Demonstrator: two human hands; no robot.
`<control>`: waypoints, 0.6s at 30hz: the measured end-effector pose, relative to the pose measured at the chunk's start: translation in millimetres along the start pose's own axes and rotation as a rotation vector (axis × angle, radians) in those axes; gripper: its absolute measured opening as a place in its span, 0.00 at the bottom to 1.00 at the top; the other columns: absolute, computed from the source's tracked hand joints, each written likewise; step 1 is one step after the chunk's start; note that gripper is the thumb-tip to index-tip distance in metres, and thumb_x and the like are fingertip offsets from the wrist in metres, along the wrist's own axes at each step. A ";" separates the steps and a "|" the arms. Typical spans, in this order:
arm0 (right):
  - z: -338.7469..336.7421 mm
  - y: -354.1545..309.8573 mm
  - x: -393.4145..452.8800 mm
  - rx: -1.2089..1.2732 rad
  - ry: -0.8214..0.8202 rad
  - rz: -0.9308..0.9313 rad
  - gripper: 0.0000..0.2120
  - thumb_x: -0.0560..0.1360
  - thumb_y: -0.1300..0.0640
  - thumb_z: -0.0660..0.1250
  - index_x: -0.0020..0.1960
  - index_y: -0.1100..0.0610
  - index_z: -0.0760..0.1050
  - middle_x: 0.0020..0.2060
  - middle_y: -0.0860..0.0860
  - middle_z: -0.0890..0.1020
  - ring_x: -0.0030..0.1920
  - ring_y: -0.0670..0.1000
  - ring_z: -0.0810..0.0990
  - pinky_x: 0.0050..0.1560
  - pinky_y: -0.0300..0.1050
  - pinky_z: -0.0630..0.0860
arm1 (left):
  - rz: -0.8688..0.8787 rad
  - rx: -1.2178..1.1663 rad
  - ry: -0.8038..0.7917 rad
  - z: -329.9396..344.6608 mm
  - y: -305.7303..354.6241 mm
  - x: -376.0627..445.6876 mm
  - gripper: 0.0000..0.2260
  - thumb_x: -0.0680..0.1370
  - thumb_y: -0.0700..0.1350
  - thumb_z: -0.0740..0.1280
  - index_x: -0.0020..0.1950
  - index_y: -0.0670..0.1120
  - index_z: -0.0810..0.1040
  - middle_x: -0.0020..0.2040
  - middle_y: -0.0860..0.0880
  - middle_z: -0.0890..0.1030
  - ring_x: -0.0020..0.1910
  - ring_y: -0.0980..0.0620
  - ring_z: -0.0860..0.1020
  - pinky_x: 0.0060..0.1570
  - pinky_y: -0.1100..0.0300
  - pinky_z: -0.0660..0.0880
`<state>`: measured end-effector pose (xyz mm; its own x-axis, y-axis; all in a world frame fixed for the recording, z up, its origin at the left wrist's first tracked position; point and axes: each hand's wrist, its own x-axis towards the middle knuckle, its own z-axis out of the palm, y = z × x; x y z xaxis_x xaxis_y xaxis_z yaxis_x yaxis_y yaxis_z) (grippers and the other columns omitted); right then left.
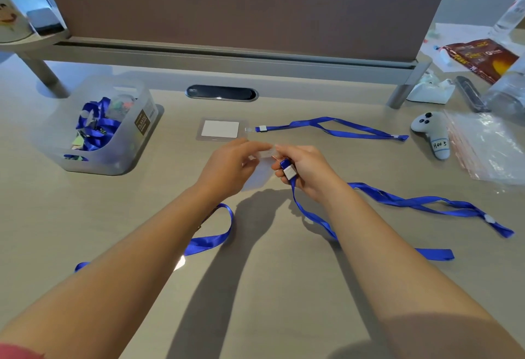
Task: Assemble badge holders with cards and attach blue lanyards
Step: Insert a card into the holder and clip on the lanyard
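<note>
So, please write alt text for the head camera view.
Two bare hands, left hand and right hand, join a clear plastic badge holder to a blue ribbon lanyard above a beige desk. Behind lies a finished card-filled badge holder.

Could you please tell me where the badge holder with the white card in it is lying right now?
The badge holder lies flat on the desk, just beyond the hands, between the plastic bin on the left and a lanyard's clip end.

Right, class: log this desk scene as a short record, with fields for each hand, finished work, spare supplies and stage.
left hand: pinching a clear badge holder
right hand: gripping the clip end of a blue lanyard
finished work: carded holder lying by another lanyard
spare supplies: plastic bin of lanyards
stage: clip not visibly attached yet
</note>
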<state>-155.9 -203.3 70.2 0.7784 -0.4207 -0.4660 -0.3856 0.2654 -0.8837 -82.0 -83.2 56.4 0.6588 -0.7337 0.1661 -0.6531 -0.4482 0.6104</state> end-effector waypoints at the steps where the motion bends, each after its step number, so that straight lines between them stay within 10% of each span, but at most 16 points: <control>1: 0.5 -0.5 0.6 -0.011 -0.006 -0.013 0.10 0.75 0.58 0.63 0.36 0.59 0.73 0.29 0.54 0.76 0.22 0.44 0.74 0.23 0.32 0.71 | -0.044 -0.055 -0.010 -0.9 -0.2 1.1 0.16 0.75 0.35 0.61 0.61 0.47 0.74 0.52 0.44 0.79 0.46 0.48 0.75 0.49 0.58 0.71; 18: 6.9 -2.4 5.8 -0.270 -0.042 -0.219 0.06 0.76 0.64 0.60 0.48 0.63 0.75 0.32 0.51 0.76 0.30 0.46 0.72 0.35 0.36 0.70 | -0.243 -0.336 -0.091 -10.1 3.5 22.8 0.08 0.76 0.40 0.63 0.48 0.39 0.80 0.41 0.43 0.78 0.39 0.51 0.74 0.43 0.58 0.74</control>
<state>-147.1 -200.5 69.9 0.8745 -0.4052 -0.2666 -0.3198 -0.0684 -0.9450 -65.4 -96.4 70.2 0.7333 -0.6759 -0.0738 -0.3148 -0.4336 0.8443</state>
